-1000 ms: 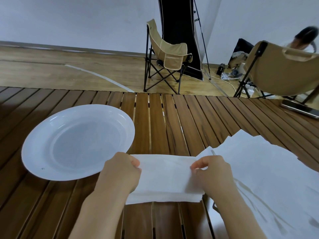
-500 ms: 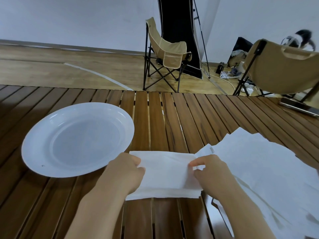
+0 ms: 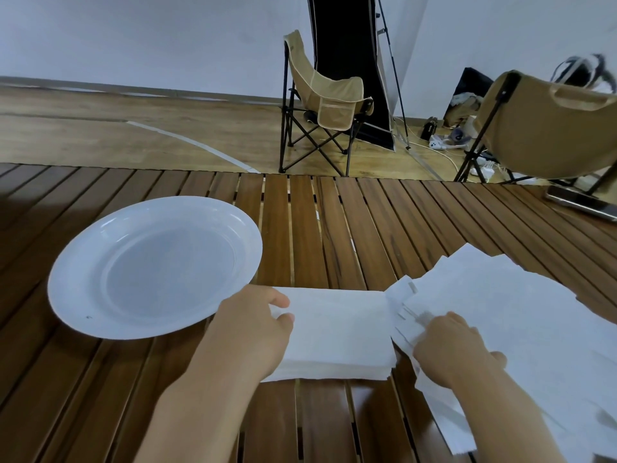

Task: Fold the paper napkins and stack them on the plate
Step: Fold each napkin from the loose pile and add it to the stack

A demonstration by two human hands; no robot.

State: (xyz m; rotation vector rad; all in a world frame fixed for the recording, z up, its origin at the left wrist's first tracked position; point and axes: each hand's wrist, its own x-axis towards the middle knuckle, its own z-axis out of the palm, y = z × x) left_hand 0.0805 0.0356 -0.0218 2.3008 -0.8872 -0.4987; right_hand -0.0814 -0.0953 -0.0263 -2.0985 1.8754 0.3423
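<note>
One white plate (image 3: pixel 83 262) sits on the slatted wooden surface (image 3: pixel 334 228), nothing on it. Just right of it lies one folded napkin (image 3: pixel 340 332), a flat rectangle near the front edge. The left hand (image 3: pixel 253 329) pinches the napkin's left end between thumb and fingers. The right hand (image 3: pixel 450 352) rests with curled fingers on a loose pile of unfolded napkins (image 3: pixel 521 322), which touches the folded one's right edge; their number cannot be counted, nor the grip judged. Two folding chairs (image 3: pixel 327 105) stand beyond.
</note>
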